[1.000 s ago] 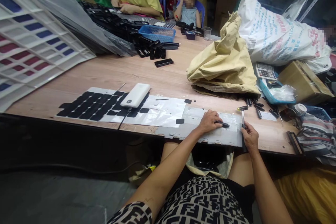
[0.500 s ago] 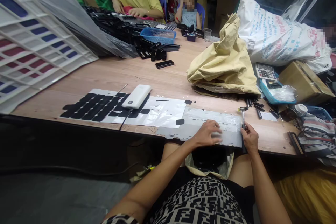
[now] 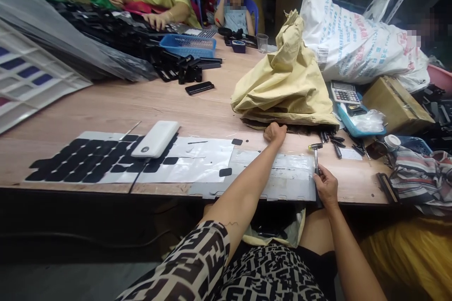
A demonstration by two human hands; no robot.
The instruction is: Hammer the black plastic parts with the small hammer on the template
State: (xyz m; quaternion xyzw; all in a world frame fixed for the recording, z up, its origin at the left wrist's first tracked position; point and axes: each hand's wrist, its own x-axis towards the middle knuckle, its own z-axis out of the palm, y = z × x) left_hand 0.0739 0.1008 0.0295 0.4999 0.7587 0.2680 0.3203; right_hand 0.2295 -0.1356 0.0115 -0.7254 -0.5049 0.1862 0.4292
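The left hand (image 3: 275, 134) has moved from the grey sheet (image 3: 282, 178) to the yellow sack (image 3: 282, 87); whether its fingers pinch anything, I cannot tell. The right hand (image 3: 326, 186) wraps its fingers round the hammer (image 3: 317, 162) beside the sheet.

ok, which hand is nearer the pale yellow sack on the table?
Left. The left hand is at the pale yellow sack's lower front edge; the right hand is farther off, toward the lower right in view, gripping a small hammer.
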